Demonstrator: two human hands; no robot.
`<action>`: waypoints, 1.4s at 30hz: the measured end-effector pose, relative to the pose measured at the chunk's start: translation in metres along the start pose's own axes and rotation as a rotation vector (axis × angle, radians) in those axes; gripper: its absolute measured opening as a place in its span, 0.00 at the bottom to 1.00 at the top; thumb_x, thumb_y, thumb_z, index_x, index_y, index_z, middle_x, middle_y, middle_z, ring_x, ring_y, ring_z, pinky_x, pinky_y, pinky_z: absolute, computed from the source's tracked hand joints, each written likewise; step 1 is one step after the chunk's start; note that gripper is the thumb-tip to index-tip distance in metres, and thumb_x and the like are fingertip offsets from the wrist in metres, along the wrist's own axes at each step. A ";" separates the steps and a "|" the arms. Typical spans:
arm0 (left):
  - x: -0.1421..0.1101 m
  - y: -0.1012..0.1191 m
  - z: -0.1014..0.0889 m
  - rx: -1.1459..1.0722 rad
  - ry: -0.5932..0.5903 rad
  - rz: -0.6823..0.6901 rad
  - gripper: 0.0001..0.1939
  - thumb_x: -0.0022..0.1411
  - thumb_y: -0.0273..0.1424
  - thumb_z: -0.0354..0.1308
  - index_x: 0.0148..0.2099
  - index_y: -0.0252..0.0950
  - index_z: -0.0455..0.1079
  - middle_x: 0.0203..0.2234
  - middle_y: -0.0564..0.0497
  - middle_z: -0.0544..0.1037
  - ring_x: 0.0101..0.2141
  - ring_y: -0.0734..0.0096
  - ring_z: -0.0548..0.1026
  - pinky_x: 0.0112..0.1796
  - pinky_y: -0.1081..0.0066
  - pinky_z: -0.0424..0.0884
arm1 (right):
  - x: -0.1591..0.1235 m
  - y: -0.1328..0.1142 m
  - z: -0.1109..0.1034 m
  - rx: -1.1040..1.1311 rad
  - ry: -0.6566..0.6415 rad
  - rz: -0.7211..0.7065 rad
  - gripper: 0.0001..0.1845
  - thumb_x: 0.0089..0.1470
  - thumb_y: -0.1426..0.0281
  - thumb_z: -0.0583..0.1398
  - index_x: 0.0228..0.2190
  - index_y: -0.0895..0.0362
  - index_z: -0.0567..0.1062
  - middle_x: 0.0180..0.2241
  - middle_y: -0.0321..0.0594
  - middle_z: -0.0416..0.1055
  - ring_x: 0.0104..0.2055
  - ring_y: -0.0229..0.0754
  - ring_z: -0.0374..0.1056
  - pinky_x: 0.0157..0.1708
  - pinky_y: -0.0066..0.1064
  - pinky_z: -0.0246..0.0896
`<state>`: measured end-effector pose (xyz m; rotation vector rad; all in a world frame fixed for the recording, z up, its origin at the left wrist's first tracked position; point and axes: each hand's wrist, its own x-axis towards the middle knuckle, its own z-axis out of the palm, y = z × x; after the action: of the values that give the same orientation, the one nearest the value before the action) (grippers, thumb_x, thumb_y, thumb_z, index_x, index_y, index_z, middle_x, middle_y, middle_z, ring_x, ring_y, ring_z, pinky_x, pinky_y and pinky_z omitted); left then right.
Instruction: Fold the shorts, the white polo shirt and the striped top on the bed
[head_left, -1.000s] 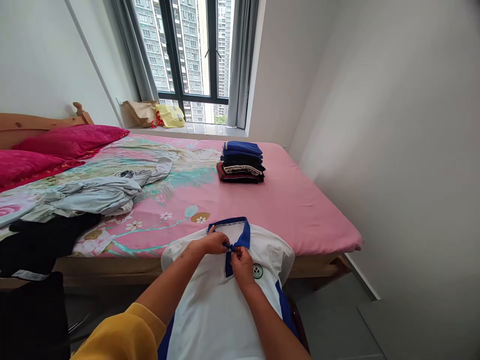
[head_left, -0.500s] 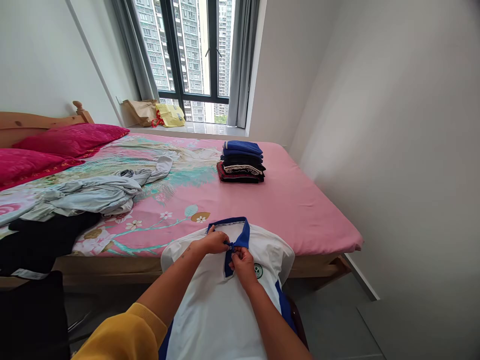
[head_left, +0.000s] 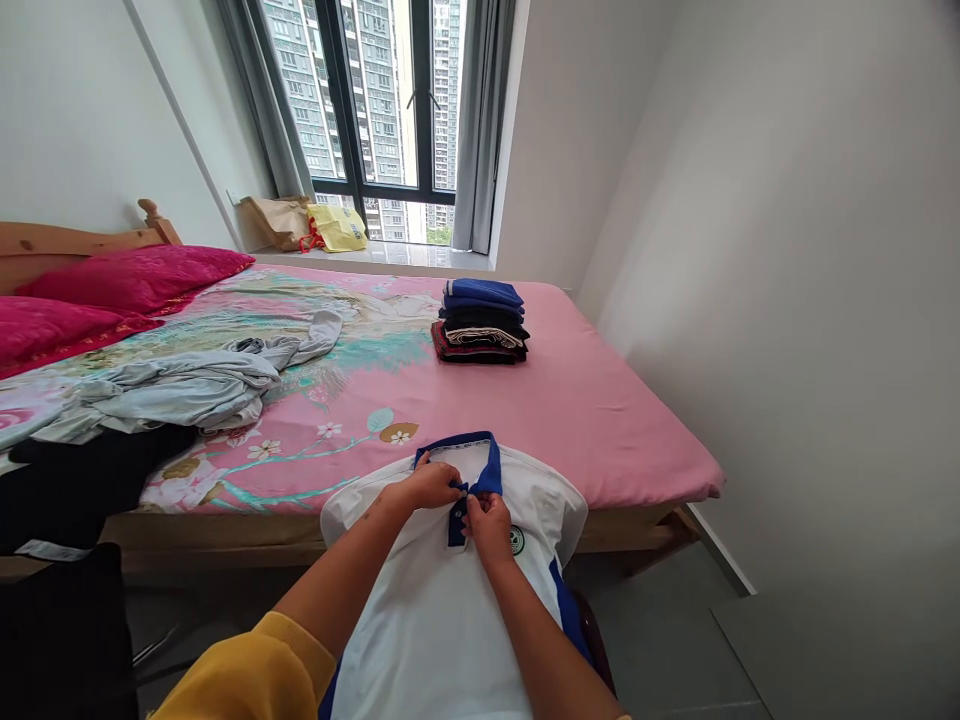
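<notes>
A white polo shirt [head_left: 427, 620] with a blue collar [head_left: 493, 470] lies front up before me, its collar end on the near edge of the bed. My left hand [head_left: 433, 487] pinches the placket just below the collar, on the left side. From the right, my right hand [head_left: 487, 525] grips the other side of the same blue placket [head_left: 457, 528]. The fingertips of both hands nearly meet at a button. A round green badge [head_left: 517, 540] shows on the chest beside my right hand.
On the pink bed [head_left: 600, 420] stands a stack of folded clothes [head_left: 481, 322]. Crumpled grey clothes [head_left: 187, 385] and a black garment [head_left: 82, 485] lie at the left, near red pillows [head_left: 142, 275]. Paper and yellow bags [head_left: 337, 228] rest on the windowsill.
The fingers of my right hand have shifted slightly at the placket, and a button below now shows. Both hands stay at the collar; the view has moved a little.
</notes>
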<state>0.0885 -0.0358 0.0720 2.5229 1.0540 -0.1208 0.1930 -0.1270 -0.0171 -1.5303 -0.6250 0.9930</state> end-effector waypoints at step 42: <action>-0.004 0.001 -0.005 0.085 -0.008 -0.017 0.11 0.52 0.33 0.51 0.31 0.38 0.74 0.31 0.47 0.79 0.37 0.60 0.74 0.42 0.65 0.64 | 0.011 -0.008 0.001 -0.326 0.018 -0.338 0.11 0.45 0.65 0.55 0.17 0.56 0.69 0.18 0.38 0.68 0.23 0.40 0.63 0.27 0.30 0.56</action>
<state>0.0862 -0.0374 0.0777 2.5866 1.0892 -0.1845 0.1989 -0.1157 -0.0122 -1.6410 -1.0334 0.6398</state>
